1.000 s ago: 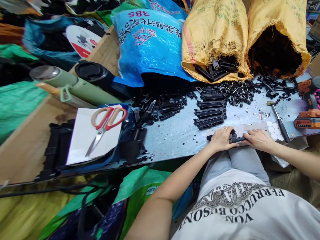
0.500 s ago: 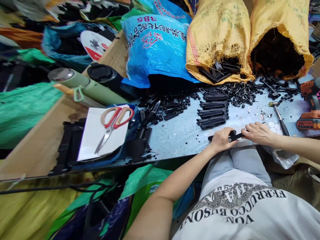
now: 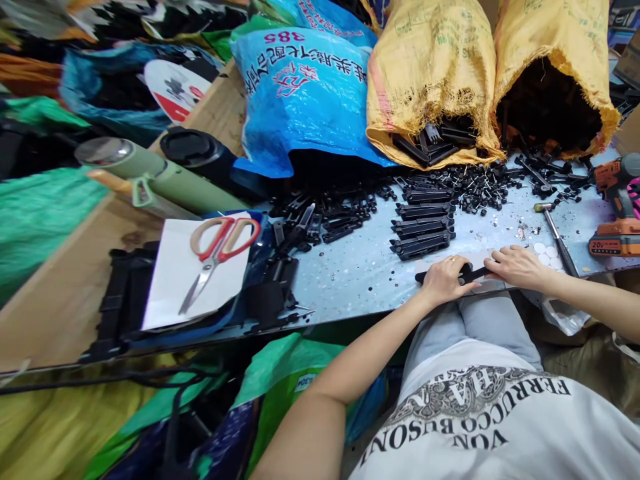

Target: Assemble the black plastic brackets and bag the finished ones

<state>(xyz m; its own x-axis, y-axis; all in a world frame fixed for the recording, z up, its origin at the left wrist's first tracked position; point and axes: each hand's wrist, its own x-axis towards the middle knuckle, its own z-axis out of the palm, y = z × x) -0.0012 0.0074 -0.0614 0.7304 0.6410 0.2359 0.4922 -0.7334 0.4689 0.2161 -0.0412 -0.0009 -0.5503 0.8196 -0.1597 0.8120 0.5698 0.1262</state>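
Your two hands work together at the near edge of the blue tabletop [image 3: 345, 280], right above your lap. One black plastic part [image 3: 479, 273] lies between them: your left hand [image 3: 449, 277] has its fingers curled round it, and your right hand [image 3: 515, 267] holds its other end in a narrow grip. A black tip also pokes out left of your left hand; you can't tell whether it belongs to the same part. Just beyond your hands is one stack of slotted black pieces [image 3: 424, 228], in roughly four rows. By your right forearm lie several white discs [image 3: 546, 253], partly covered, so no sure count. Past them you have one hammer [image 3: 565, 252] and one cordless drill [image 3: 621, 203]. Well to your left, one pair of scissors [image 3: 211, 261] rests on a white sheet [image 3: 170, 267]. Two yellow woven sacks [image 3: 435, 60] stand behind.
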